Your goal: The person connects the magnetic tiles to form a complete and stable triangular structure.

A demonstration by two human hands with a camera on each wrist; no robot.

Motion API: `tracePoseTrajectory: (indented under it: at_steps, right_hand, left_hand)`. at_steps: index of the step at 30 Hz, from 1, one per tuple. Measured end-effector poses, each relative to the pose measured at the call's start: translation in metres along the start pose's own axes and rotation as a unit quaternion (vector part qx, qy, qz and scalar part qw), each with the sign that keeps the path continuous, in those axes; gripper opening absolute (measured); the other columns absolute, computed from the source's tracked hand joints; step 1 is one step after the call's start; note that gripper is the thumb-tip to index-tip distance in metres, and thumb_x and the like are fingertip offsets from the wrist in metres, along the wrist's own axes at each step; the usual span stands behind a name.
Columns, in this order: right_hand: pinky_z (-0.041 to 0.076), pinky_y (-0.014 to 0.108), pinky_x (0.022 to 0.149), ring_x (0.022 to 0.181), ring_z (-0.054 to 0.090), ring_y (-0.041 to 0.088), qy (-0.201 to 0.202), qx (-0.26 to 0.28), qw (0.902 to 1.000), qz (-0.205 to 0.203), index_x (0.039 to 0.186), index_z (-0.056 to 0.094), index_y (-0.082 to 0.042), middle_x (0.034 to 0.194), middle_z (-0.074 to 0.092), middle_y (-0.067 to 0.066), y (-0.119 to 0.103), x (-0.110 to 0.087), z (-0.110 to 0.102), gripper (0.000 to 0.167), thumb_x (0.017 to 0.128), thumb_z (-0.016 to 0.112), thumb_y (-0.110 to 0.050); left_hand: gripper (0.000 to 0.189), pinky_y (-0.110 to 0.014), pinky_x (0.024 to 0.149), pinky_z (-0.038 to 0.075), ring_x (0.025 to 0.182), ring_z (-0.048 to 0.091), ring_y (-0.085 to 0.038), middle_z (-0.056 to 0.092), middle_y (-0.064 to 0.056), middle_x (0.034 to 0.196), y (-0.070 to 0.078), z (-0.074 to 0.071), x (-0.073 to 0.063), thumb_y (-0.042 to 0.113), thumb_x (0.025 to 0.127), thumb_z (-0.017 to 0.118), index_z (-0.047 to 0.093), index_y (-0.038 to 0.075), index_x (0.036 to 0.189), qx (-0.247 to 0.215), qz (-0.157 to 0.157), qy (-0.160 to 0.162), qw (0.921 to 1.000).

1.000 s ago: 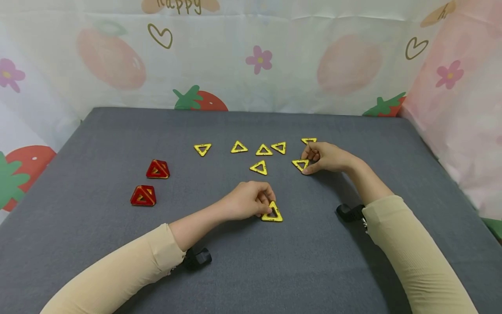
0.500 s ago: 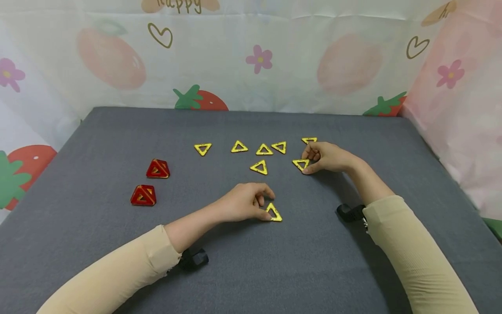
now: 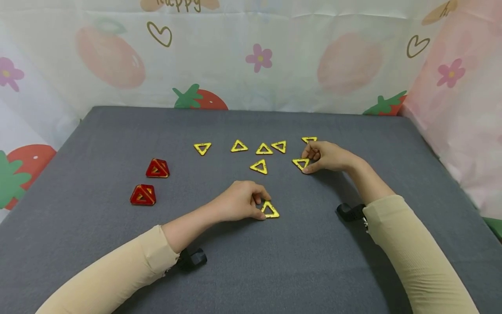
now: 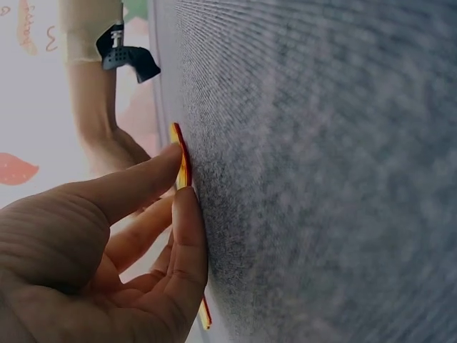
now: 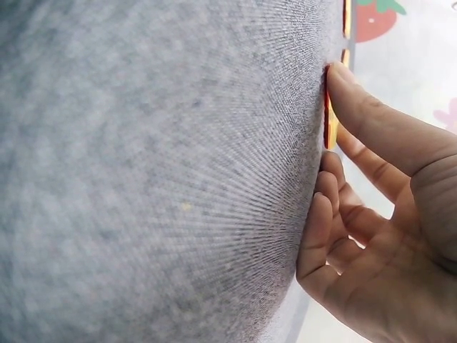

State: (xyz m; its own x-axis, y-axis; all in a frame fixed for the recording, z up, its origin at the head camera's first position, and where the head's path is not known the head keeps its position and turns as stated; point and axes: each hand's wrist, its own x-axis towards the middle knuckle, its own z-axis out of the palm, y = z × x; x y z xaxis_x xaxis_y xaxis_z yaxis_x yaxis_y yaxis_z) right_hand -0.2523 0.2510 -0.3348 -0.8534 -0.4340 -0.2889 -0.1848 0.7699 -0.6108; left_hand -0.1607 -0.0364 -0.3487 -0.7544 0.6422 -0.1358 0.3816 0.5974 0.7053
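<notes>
My left hand (image 3: pixel 240 203) pinches a yellow triangular magnetic tile (image 3: pixel 276 215) lying on the grey cloth, thumb at its lower left corner and index finger at the top corner. In the left wrist view, the thumb (image 4: pixel 153 175) lies on the tile (image 4: pixel 176 132), whose edge shows red. Farther right, my right hand (image 3: pixel 331 158) holds another yellow triangular tile (image 3: pixel 297 162) between thumb and index finger. The right wrist view has that tile's red-edged side (image 5: pixel 330 128) against the cloth, under the thumb (image 5: pixel 371 107). A third yellow tile (image 3: pixel 309 139) is partly hidden behind the right hand's fingers.
Several more yellow tiles lie flat toward the back, among them one tile (image 3: pixel 202 148) at the left and one (image 3: pixel 259 166) between the hands. Two red pyramid-like pieces (image 3: pixel 157 168) (image 3: pixel 143 195) sit at left. A printed curtain (image 3: pixel 290 87) stands behind the grey-covered table (image 3: pixel 251 279).
The left hand's fingers spread and shifted around the tile's corners. That tile has slid slightly left and away from the person. The right hand stays in place on its tile.
</notes>
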Motion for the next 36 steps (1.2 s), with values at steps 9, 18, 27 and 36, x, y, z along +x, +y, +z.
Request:
tracePoseTrajectory:
  at_steps: [9,18,27,36]
  right_hand:
    - [0.042,0.048,0.099,0.113,0.052,0.030,-0.002,0.000,1.0000,-0.008,0.118,0.058,-0.005,0.120,0.056,0.017,-0.001,0.000,0.000,0.038,0.088,0.075,-0.021]
    - [0.043,0.048,0.099,0.114,0.053,0.031,0.003,-0.005,1.0000,0.007,0.117,0.058,-0.006,0.120,0.057,0.016,-0.002,0.001,-0.001,0.039,0.087,0.077,-0.023]
    - [0.049,0.035,0.082,0.096,0.063,0.023,0.028,-0.015,0.9994,0.015,0.109,0.062,-0.008,0.105,0.067,0.011,-0.002,0.002,-0.003,0.032,0.087,0.077,-0.024]
    - [0.060,0.036,0.077,0.083,0.072,0.021,0.006,0.049,0.9988,0.002,0.105,0.067,-0.005,0.095,0.076,0.013,-0.027,-0.009,0.004,0.019,0.090,0.072,-0.016]
  left_hand:
    - [0.045,-0.020,0.066,0.047,0.065,0.057,-0.004,0.064,-0.004,0.095,-0.006,-0.002,-0.002,0.016,0.080,0.083,0.067,0.008,0.121,-0.029,-0.007,0.000,0.9995]
    - [0.035,-0.018,0.065,0.047,0.069,0.059,-0.003,0.066,-0.005,0.097,-0.009,-0.003,-0.003,0.014,0.082,0.081,0.070,0.009,0.115,-0.040,0.000,-0.007,0.9992]
    - [0.036,-0.018,0.067,0.048,0.070,0.060,-0.003,0.068,-0.005,0.098,-0.010,-0.002,-0.002,0.013,0.081,0.081,0.071,0.008,0.115,-0.040,-0.006,-0.004,0.9992]
    - [0.035,-0.018,0.068,0.049,0.070,0.061,-0.003,0.069,-0.005,0.097,-0.009,-0.001,-0.001,0.013,0.081,0.081,0.071,0.009,0.115,-0.035,-0.011,0.000,0.9993]
